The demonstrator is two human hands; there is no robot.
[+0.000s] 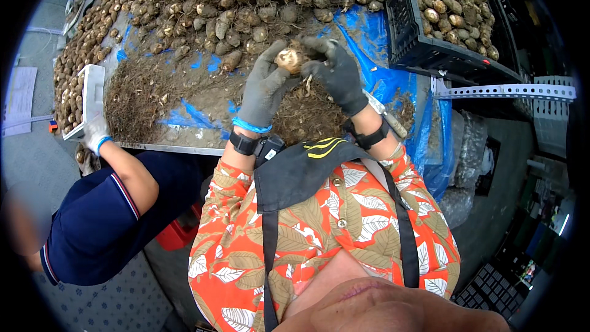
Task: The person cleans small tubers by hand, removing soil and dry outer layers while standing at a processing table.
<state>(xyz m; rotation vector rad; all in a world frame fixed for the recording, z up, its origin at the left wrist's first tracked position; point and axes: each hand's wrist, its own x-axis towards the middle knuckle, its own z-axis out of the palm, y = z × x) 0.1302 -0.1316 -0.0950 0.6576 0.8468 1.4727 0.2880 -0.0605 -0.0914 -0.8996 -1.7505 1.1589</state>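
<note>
Head view. My two hands meet over the bench point(212, 95), both gloved in grey. Left hand point(268, 80): thumb and fingers closed on a pale, rounded tuber point(287, 59), a blue band at the wrist. Right hand point(332, 74): fingers bent close against the tuber's right side, among stringy roots; whether they grip it I cannot tell. Tuber sits up between my hands, above a mound of loose brown root fibres point(310, 114). Just beside my right wrist, a tool with a pale handle point(395, 124), partly hidden. Beyond my fingers, a large heap of hairy brown tubers point(246, 9). Blue plastic sheeting point(369, 31) shows under and around it. Far right, a black crate point(402, 49) full of tubers. To my left, a co-worker's gloved hand point(96, 133) at the near end of a white tray point(93, 95); small tubers lie beside it.
</note>
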